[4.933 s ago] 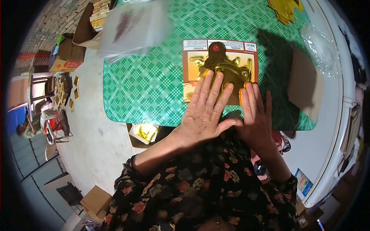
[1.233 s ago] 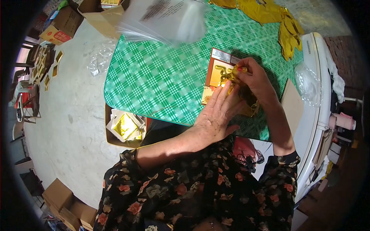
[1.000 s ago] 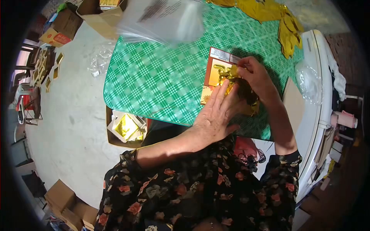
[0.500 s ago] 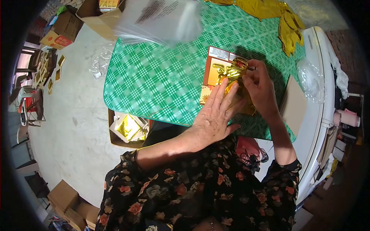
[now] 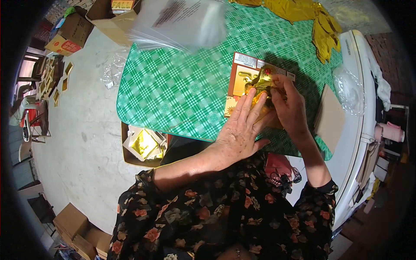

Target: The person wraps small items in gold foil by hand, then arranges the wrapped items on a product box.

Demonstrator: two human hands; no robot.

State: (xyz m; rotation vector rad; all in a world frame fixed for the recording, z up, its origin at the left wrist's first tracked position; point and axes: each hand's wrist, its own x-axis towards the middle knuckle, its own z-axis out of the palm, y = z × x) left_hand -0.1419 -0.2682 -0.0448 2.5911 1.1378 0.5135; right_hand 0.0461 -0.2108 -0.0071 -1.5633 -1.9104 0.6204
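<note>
My left hand (image 5: 240, 132) lies flat with its fingers stretched, the tips pressing on a crumpled shiny gold foil balloon (image 5: 263, 83). Under the foil is a printed orange-brown card (image 5: 233, 82) with a white warning label, on the green checked tablecloth (image 5: 173, 91). My right hand (image 5: 289, 104) is closed in a pinch at the foil's right side; the exact grip is partly hidden by the fingers. A small red spot shows at the top of the foil.
Clear plastic bags (image 5: 182, 26) are stacked at the table's far left. More gold foil (image 5: 299, 11) lies along the far right edge. A beige card (image 5: 330, 115) rests at the right. Below the table's left edge, a box (image 5: 130, 158) holds cards and gold pieces.
My right hand has shifted slightly down and changed its hold on the foil. The foil's upper part has been folded or flattened differently. My left hand stays in place.
</note>
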